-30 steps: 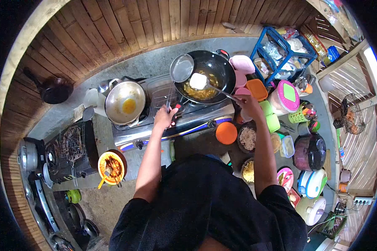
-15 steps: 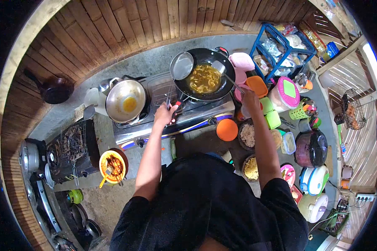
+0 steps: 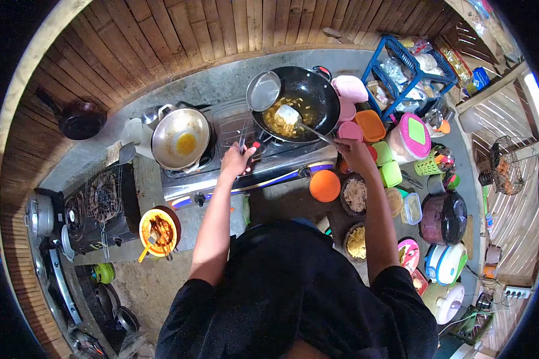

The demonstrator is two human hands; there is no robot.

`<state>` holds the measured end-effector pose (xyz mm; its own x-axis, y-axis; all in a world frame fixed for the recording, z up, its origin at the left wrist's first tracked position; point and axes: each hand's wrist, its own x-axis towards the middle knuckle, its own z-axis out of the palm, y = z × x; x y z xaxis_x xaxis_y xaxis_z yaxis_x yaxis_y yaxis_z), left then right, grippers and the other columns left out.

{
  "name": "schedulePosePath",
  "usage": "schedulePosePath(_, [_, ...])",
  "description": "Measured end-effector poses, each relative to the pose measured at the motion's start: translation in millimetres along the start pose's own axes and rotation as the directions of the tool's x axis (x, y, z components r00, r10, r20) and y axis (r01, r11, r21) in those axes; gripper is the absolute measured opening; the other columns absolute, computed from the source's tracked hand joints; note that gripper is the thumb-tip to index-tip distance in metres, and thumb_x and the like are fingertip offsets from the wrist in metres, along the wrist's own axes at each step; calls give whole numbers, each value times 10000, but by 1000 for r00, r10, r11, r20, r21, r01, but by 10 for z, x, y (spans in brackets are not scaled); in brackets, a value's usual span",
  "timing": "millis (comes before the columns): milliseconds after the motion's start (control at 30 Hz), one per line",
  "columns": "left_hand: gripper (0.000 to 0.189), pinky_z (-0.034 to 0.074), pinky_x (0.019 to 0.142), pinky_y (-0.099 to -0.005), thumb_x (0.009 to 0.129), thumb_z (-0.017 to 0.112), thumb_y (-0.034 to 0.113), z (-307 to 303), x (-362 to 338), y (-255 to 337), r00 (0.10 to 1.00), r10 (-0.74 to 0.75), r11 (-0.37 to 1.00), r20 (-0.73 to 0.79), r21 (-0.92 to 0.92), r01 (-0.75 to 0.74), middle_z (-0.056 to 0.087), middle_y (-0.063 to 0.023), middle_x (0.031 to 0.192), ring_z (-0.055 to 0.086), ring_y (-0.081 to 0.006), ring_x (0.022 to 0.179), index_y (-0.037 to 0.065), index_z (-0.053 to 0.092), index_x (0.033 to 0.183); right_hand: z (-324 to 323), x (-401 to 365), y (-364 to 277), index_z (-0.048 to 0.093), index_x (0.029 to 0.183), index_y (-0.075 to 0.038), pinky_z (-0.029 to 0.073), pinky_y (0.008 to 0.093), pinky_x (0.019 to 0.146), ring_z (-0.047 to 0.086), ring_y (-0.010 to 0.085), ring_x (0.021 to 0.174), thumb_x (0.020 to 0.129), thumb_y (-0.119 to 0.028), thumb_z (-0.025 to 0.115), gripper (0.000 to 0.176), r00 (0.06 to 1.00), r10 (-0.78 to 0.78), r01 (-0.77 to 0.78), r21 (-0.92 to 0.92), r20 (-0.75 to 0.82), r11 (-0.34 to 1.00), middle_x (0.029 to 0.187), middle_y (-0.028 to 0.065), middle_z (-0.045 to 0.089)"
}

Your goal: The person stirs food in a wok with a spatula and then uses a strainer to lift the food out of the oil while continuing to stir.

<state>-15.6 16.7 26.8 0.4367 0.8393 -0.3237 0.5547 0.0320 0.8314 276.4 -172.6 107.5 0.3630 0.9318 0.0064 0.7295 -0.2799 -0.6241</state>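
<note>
A round mesh strainer (image 3: 263, 91) overlaps the left rim of the black wok (image 3: 317, 90). Its long handle runs down into my left hand (image 3: 238, 161), closed in front of the stove. Close beside those fingers is the wok's red-and-black handle (image 3: 256, 145). My right hand (image 3: 354, 154) is wrapped round the handle of a metal spatula (image 3: 288, 115). The spatula's pale, shiny blade is in the wok, among yellowish strips (image 3: 276, 127) lying in oil.
Left on the gas stove (image 3: 245, 173) sits a lighter pan (image 3: 179, 122) with a little oil. Plastic containers (image 3: 370, 124) crowd the wok's right side. An orange bowl (image 3: 159, 231) with red sauce stands lower left. Bowls of food (image 3: 354, 194) stand near my right forearm.
The spatula blade has moved from the wok's upper right down and left into the strips. My right hand has lowered slightly. The strainer and my left hand stay nearly in place.
</note>
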Motion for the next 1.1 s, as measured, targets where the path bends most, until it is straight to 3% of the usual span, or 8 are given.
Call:
schedulePosePath(167, [335, 460, 381, -279, 868, 645, 349, 6, -27, 21, 1000, 5, 1000, -9, -9, -5, 630, -45, 628, 599, -134, 444, 57, 481, 872, -44, 58, 120, 654, 1097, -84, 500, 438, 733, 640, 384, 835, 873, -156, 553, 256, 993, 10, -15, -37, -121, 999, 906, 223, 653])
schedulePosePath(367, [342, 466, 380, -278, 864, 652, 350, 11, -10, 27, 1000, -6, 1000, 3, -4, 6, 646, -50, 649, 612, -140, 454, 55, 479, 872, -28, 323, 258, 647, 1073, -96, 499, 477, 697, 633, 385, 799, 863, -154, 539, 242, 921, -163, 64, -276, -353, 959, 894, 211, 641])
schedulePosePath(467, [346, 467, 380, -281, 865, 651, 350, -8, -17, 57, 1000, 4, 1000, -6, 3, -4, 649, -53, 653, 616, -145, 457, 51, 478, 878, 119, 524, 526, 649, 1058, -93, 504, 482, 680, 630, 386, 770, 857, -166, 542, 239, 911, -82, -78, -365, -404, 928, 875, 208, 642])
schedulePosePath(667, [340, 469, 384, -284, 863, 657, 340, -14, -87, 118, 1000, 8, 999, -13, 34, -8, 650, -55, 654, 610, -143, 451, 50, 483, 903, 380, 782, 901, 664, 1052, -86, 491, 469, 705, 624, 383, 813, 861, -145, 568, 222, 964, -167, 87, -349, -206, 933, 843, 206, 651])
schedulePosePath(733, [340, 472, 389, -283, 864, 656, 342, -16, -82, 114, 1000, -3, 1000, -10, 26, 4, 650, -54, 654, 609, -141, 452, 51, 486, 907, 398, 739, 744, 671, 1072, -78, 490, 406, 656, 640, 308, 721, 873, -148, 580, 229, 968, -176, 138, -202, -181, 970, 768, 175, 648])
schedulePosePath(833, [342, 473, 391, -283, 866, 652, 347, -9, -61, 80, 1000, 6, 1000, -8, 23, -6, 650, -53, 655, 610, -140, 455, 52, 483, 904, 281, 654, 506, 662, 1112, -75, 471, 334, 624, 604, 189, 637, 885, -170, 590, 256, 998, -7, 13, -100, 60, 995, 695, 105, 624])
schedulePosePath(933, [346, 472, 389, -283, 866, 651, 353, -6, -53, 66, 1000, 7, 1000, 3, 29, -8, 649, -53, 656, 610, -140, 456, 54, 480, 901, 230, 554, 441, 656, 1130, -75, 453, 283, 619, 555, 113, 634, 895, -177, 591, 264, 986, -8, -9, 97, 166, 995, 688, 54, 600])
schedulePosePath(1100, [351, 463, 381, -281, 865, 650, 357, -11, -59, 73, 1000, 22, 999, -11, 35, -22, 647, -55, 652, 605, -139, 452, 54, 475, 893, 48, 384, 320, 655, 1122, -60, 474, 315, 640, 597, 158, 670, 870, -144, 619, 268, 990, -21, 1, 142, 138, 990, 746, 80, 641])
